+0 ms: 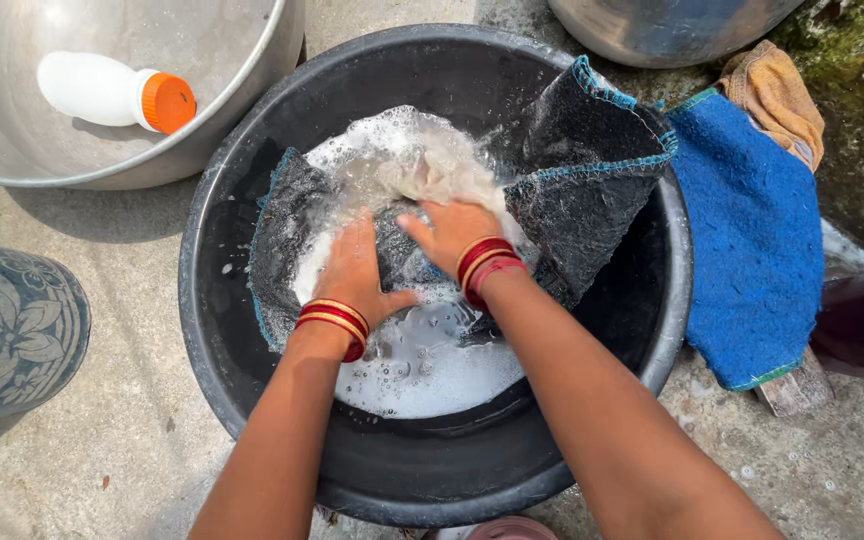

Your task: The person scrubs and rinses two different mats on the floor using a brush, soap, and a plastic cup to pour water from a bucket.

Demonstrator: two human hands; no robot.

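Two hands press down together in the middle of a black plastic tub (pixel 252 180) of soapy water. The left hand (pixel 357 270) lies flat with fingers spread and only loosely curled on a dark grey cloth with teal stitched edging (pixel 582 170); whether it grips the fabric I cannot tell. The right hand (pixel 452 232), just beside it at about 2 o'clock, is also laid palm-down on the same wet cloth, fingers bent over a bunched fold, thumb toward the left hand. Both wrists carry red and gold bangles (pixel 334 322).

The cloth sits mostly in the foam, one corner draped up over the tub's rim at 2 o'clock. White suds (pixel 432 375) pool at 6 o'clock of the hands. Outside the tub, a blue towel (pixel 752 230) hangs at 3 o'clock, an orange-brown rag (pixel 777 90) above it. At 10 o'clock a steel basin (pixel 152 150) holds a white bottle with an orange cap (pixel 112 92). A flower-patterned pot (pixel 12 330) stands at 9 o'clock.
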